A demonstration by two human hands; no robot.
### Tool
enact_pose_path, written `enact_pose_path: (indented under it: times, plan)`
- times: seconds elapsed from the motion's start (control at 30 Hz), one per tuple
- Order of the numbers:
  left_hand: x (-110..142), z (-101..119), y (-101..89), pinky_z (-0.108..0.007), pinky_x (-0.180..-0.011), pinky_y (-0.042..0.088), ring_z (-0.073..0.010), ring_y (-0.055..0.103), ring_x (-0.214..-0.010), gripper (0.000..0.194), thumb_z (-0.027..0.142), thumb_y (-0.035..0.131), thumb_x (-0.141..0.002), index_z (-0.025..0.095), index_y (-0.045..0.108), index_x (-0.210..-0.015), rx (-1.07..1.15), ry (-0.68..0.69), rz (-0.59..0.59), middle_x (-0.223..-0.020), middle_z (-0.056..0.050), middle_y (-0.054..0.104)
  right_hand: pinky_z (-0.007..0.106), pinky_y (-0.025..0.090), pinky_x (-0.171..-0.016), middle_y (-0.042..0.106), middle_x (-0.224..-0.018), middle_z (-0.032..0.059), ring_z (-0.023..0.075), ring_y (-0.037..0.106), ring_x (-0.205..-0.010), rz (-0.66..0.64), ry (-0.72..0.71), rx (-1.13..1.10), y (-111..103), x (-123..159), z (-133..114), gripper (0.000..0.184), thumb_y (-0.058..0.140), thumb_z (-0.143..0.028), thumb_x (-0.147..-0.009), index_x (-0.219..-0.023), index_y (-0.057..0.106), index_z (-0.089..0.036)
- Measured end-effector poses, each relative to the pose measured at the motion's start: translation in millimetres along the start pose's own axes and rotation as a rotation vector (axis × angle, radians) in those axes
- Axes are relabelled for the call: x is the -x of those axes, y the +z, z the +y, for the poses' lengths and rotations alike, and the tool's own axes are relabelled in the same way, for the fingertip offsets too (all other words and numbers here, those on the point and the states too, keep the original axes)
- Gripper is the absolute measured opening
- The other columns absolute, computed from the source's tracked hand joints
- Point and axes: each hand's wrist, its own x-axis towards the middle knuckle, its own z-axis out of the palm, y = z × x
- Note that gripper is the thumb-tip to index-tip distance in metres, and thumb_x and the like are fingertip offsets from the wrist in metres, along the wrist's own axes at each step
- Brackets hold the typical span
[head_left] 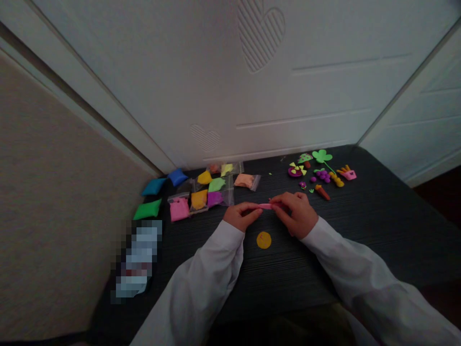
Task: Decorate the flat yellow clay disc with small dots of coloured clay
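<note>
Between my two hands stretches a thin pink strip of modelling clay (265, 206), raised slightly or resting just over the dark table; I cannot tell which. My left hand (242, 215) pinches its left end between thumb and fingers. At the other end, my right hand (296, 212) is closed on the strip with thumb and forefinger. A flat round yellow clay disc (264, 240) lies on the table just below the strip, nearer to me, with a small reddish mark on it.
Bags of coloured clay, among them a pink one (179, 209) and an orange one (199, 199), lie at the left back. Shaped clay pieces, including a green clover (321, 156) and a brown carrot-like piece (322, 192), stand at the right. A white panel (173, 86) rises behind the table.
</note>
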Motion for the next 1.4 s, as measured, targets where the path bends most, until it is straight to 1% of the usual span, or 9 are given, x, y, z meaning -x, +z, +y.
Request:
enact_pose_path:
  times: [0.23, 0.4, 0.5, 0.67, 0.83, 1.07, 1.17, 1.27, 1.4]
  plan:
    - [-0.6, -2.6, 2.6, -0.023, -0.068, 0.044, -0.0128, 0.058, -0.074, 0.023, 0.032, 0.057, -0.067, 0.014, 0.065, -0.08, 0.051, 0.011, 0.0, -0.08, -0.004, 0.064, 0.03, 0.032, -0.072, 0.061, -0.081, 0.0011, 0.0131, 0.053, -0.072, 0.087, 0.041, 0.105, -18.0, -0.1, 21.4, 0.019, 0.044, -0.029, -0.078, -0.091, 0.056, -0.021]
    - [-0.4, -4.7, 3.6, -0.022, -0.066, 0.043, -0.0118, 0.057, -0.072, 0.021, 0.03, 0.057, -0.067, 0.014, 0.065, -0.08, 0.056, 0.038, 0.027, -0.078, -0.004, 0.064, 0.03, 0.035, -0.069, 0.061, -0.08, 0.002, 0.0157, 0.054, -0.076, -0.097, 0.101, 0.265, -20.1, -0.7, 50.0, 0.019, 0.043, -0.023, -0.075, -0.087, 0.059, -0.022]
    - [-1.3, -7.0, 4.4, -0.022, -0.065, 0.043, -0.0115, 0.057, -0.071, 0.02, 0.029, 0.058, -0.066, 0.015, 0.065, -0.078, 0.067, 0.053, 0.052, -0.077, -0.003, 0.064, 0.029, 0.036, -0.071, 0.06, -0.081, 0.0028, 0.0162, 0.054, -0.08, -0.147, 0.113, 0.303, -15.9, 0.2, 58.2, 0.02, 0.043, -0.021, -0.075, -0.085, 0.059, -0.021]
    - [-2.9, -8.5, 4.2, -0.022, -0.066, 0.043, -0.0119, 0.057, -0.071, 0.02, 0.03, 0.059, -0.064, 0.014, 0.065, -0.076, 0.126, 0.009, 0.046, -0.076, -0.004, 0.064, 0.028, 0.038, -0.076, 0.056, -0.09, 0.0053, 0.0157, 0.052, -0.085, -0.118, 0.096, 0.303, -12.9, 1.4, 60.1, 0.022, 0.043, -0.021, -0.075, -0.088, 0.06, -0.02]
    - [-3.7, -10.9, 7.3, -0.021, -0.06, 0.043, -0.0099, 0.054, -0.062, 0.023, 0.032, 0.062, -0.06, 0.013, 0.063, -0.071, 0.234, -0.051, 0.063, -0.068, -0.003, 0.063, 0.029, 0.039, -0.073, 0.056, -0.087, 0.0059, 0.0164, 0.052, -0.083, -0.151, 0.077, 0.317, -10.2, 1.5, 60.2, 0.024, 0.042, -0.02, -0.075, -0.09, 0.06, -0.021]
    - [-5.5, -12.8, 6.6, -0.02, -0.056, 0.04, -0.0084, 0.051, -0.059, 0.028, 0.037, 0.059, -0.063, 0.012, 0.062, -0.075, 0.145, -0.036, -0.052, -0.067, -0.002, 0.06, 0.031, 0.039, -0.072, 0.058, -0.086, 0.0059, 0.0172, 0.053, -0.083, -0.091, 0.037, 0.353, -11.2, -0.2, 55.1, 0.019, 0.045, -0.021, -0.074, -0.087, 0.06, -0.02]
    - [-3.5, -11.1, 7.0, -0.019, -0.055, 0.04, -0.0083, 0.05, -0.059, 0.028, 0.037, 0.058, -0.064, 0.013, 0.063, -0.077, 0.081, -0.014, -0.056, -0.069, -0.003, 0.06, 0.03, 0.038, -0.073, 0.059, -0.086, 0.0043, 0.0153, 0.052, -0.083, -0.005, -0.047, 0.276, -12.6, 0.3, 42.7, 0.02, 0.043, -0.025, -0.078, -0.089, 0.059, -0.022]
    - [-1.2, -9.7, 9.0, -0.019, -0.051, 0.037, -0.0072, 0.048, -0.056, 0.025, 0.035, 0.057, -0.066, 0.015, 0.064, -0.078, 0.0, 0.044, -0.072, -0.07, -0.002, 0.06, 0.03, 0.037, -0.073, 0.059, -0.086, 0.0036, 0.0141, 0.052, -0.082, 0.077, -0.234, 0.171, -7.8, 3.7, 27.4, 0.02, 0.045, -0.026, -0.078, -0.092, 0.059, -0.023]
    - [-0.5, -9.0, 9.8, -0.019, -0.052, 0.036, -0.0066, 0.047, -0.055, 0.023, 0.033, 0.057, -0.066, 0.015, 0.065, -0.078, -0.062, 0.097, -0.101, -0.067, -0.001, 0.059, 0.031, 0.035, -0.073, 0.058, -0.087, 0.0034, 0.0142, 0.051, -0.082, 0.071, -0.407, 0.155, 5.2, 9.0, 17.1, 0.024, 0.048, -0.021, -0.076, -0.098, 0.057, -0.026]
